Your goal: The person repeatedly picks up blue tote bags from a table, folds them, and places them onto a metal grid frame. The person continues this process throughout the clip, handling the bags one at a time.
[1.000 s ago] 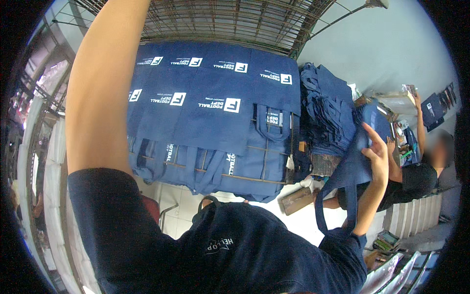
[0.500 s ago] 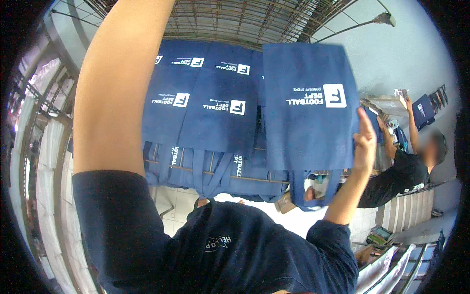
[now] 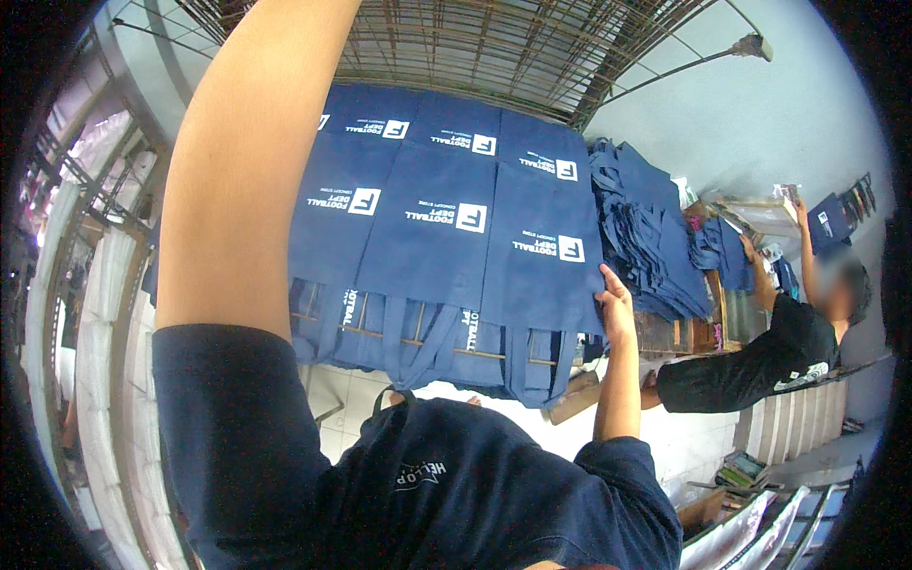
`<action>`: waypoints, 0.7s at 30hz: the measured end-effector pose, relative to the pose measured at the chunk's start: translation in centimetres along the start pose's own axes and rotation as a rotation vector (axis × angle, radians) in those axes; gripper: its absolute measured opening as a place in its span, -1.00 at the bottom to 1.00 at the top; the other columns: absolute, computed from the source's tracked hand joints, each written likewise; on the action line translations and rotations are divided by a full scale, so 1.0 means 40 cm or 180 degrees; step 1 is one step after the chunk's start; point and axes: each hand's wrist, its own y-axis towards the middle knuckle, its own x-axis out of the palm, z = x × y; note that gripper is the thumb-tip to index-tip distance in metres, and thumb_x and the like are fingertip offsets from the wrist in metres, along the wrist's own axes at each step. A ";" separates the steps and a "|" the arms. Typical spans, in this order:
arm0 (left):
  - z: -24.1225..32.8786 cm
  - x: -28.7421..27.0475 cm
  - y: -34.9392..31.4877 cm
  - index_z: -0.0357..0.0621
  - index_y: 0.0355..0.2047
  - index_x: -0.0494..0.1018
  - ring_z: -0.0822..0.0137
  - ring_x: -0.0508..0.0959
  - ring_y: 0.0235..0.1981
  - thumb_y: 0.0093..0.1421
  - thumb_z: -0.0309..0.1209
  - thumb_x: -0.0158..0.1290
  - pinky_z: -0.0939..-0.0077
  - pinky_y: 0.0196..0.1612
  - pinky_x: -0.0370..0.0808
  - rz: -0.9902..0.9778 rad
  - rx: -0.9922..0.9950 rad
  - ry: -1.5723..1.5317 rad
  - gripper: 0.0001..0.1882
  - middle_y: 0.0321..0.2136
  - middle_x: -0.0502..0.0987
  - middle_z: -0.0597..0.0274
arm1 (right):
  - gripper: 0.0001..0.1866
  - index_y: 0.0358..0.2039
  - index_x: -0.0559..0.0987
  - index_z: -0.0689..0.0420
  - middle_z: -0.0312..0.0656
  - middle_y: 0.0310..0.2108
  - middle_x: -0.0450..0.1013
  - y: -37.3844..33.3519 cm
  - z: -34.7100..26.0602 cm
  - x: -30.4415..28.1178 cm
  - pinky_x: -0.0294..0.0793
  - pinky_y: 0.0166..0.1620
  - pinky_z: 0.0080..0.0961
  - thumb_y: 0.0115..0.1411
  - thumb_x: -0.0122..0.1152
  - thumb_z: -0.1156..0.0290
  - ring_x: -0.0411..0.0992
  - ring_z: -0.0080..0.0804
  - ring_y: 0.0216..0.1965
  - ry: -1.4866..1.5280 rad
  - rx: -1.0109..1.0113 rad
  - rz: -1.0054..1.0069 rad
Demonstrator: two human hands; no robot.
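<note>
Right hand (image 3: 616,306) lies flat with fingers together, fingertips resting on the right edge of the nearest blue bag (image 3: 546,275). That bag is the rightmost of a front row of flat blue bags (image 3: 427,218) overlapping in two rows, spreading left of the hand and beyond it; handles hang toward the person. Just right of the hand: a loose heap of bags (image 3: 646,228). Further right, another person (image 3: 779,351) reaches up. Left arm (image 3: 247,171) rises out of frame; its hand is not visible.
</note>
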 end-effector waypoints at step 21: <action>-0.006 0.016 0.002 -0.04 0.22 -0.19 -0.05 0.00 0.17 -0.34 0.13 0.29 -0.17 0.11 0.04 0.0079 0.0060 0.0020 0.24 0.11 0.02 -0.03 | -0.33 0.10 0.32 0.29 -0.10 0.10 0.29 0.030 0.003 0.002 0.24 0.06 -0.60 -0.17 -0.12 0.73 0.31 -0.43 0.04 -0.0192 0.0072 0.0109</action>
